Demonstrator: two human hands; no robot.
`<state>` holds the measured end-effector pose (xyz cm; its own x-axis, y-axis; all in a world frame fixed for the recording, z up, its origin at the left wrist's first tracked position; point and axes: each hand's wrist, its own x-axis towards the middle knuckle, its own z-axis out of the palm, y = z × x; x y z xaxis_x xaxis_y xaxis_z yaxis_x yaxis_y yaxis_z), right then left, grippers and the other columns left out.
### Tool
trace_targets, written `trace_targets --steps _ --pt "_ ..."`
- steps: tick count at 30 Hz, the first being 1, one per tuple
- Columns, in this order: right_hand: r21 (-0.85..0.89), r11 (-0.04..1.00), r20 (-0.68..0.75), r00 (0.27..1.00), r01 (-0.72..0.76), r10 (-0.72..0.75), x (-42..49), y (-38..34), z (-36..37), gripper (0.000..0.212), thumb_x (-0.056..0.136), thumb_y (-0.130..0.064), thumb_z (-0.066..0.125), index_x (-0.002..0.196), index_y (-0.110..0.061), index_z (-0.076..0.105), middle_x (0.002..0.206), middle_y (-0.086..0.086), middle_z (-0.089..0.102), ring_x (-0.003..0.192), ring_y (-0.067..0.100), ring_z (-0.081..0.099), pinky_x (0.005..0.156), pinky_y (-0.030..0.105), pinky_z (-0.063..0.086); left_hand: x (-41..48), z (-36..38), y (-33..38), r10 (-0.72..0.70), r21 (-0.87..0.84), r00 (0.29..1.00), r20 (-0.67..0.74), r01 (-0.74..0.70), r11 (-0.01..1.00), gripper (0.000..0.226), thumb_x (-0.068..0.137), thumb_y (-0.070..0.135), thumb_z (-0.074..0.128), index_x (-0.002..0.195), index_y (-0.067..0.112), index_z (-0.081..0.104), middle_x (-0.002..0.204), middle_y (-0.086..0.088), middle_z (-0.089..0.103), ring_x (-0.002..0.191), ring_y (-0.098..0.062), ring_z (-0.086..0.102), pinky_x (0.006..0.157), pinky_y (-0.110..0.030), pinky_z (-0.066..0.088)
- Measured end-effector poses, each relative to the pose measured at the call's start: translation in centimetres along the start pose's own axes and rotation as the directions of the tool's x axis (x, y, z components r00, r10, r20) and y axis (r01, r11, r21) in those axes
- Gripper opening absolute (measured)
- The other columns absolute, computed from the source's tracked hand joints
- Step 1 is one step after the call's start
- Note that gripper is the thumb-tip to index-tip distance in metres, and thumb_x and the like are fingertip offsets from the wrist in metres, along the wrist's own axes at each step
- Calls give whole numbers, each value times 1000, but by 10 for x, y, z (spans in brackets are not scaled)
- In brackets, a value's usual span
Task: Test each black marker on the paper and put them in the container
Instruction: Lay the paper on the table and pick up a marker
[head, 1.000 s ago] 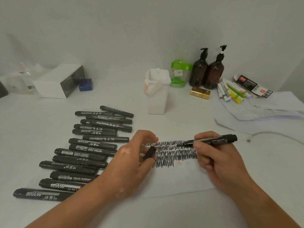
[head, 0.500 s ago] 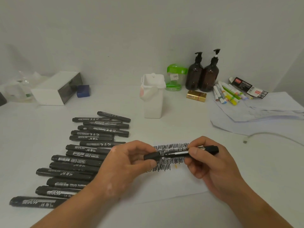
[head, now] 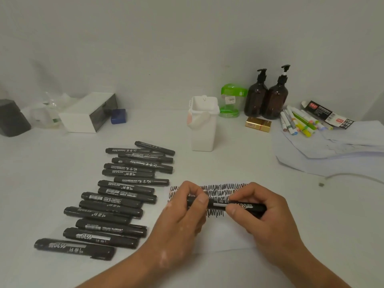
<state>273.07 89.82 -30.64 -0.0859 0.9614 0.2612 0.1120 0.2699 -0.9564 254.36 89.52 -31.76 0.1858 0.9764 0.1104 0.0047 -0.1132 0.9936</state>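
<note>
Both your hands, left (head: 182, 213) and right (head: 261, 215), are closed on one marker (head: 226, 204) over the scribbled paper (head: 228, 240). The pile (head: 116, 196) on the table still looks untested, so you've barely started filling the container (head: 202, 129).

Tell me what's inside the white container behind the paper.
Nothing shows above the rim of the white container, and its opaque walls hide the interior. No marker pokes out; whether any lie inside cannot be told.
</note>
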Motion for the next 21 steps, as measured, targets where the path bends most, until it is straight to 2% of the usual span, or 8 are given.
trace_targets --steps 4,7,11,14,16,18,20,21 --pt "-40 999 -51 999 13 -15 -3 -1 3 13 67 -22 78 72 -31 71 58 -7 68 48 1 52 51 9 39 -2 4 0 22 32 998 -56 -20 999 22 93 43 48 78 28 50 53 11 41 49 -11 32 48 -21 29" --pt "-87 996 -108 994 10 -19 -8 -2 5 11 64 -25 78 71 -30 69 59 -7 70 48 -1 53 51 7 39 -1 5 1 19 39 999 -35 -17 999 24 93 44 49 77 25 50 52 6 39 50 -15 30 49 -27 26" --pt "-124 992 -166 986 -7 -14 -12 -3 10 12 63 -28 77 71 -27 68 60 -5 70 49 0 55 51 8 40 0 2 2 27 -13 1000 -9 -27 1000 31 88 50 54 75 22 48 52 3 36 49 -17 26 49 -28 23" --pt "-125 992 -177 984 -9 -14 -12 -2 11 12 64 -28 77 70 -26 68 60 -4 70 49 0 55 51 8 40 1 1 1 42 -9 999 22 -42 999 27 94 42 52 76 22 48 52 4 37 49 -16 27 48 -27 25" --pt "-103 995 -144 990 -12 -3 -10 -2 11 10 67 -28 77 70 -28 67 60 -5 70 48 0 53 52 8 39 4 -4 3 41 -36 997 71 -39 999 22 95 35 52 79 21 48 54 7 38 49 -14 29 48 -24 28" --pt "-58 997 -49 998 -46 43 -6 -4 10 7 73 -29 75 75 -30 68 62 -4 69 49 3 52 52 13 40 7 -13 6 65 -17 990 126 -63 998 14 92 29 56 86 18 50 58 3 45 54 -16 37 52 -26 35" --pt "0 995 63 993 -95 95 -3 -6 8 3 81 -29 69 82 -30 66 66 1 70 53 11 50 53 20 42 10 -21 9 115 17 985 130 -118 993 14 88 29 62 93 19 54 64 -2 58 60 -18 51 59 -29 44" --pt "20 994 112 988 -112 109 -2 -7 7 3 84 -28 65 87 -28 65 71 4 72 56 14 51 56 22 44 10 -24 9 136 -32 985 110 -133 991 18 86 29 65 95 16 57 66 -4 62 63 -20 56 61 -30 47"
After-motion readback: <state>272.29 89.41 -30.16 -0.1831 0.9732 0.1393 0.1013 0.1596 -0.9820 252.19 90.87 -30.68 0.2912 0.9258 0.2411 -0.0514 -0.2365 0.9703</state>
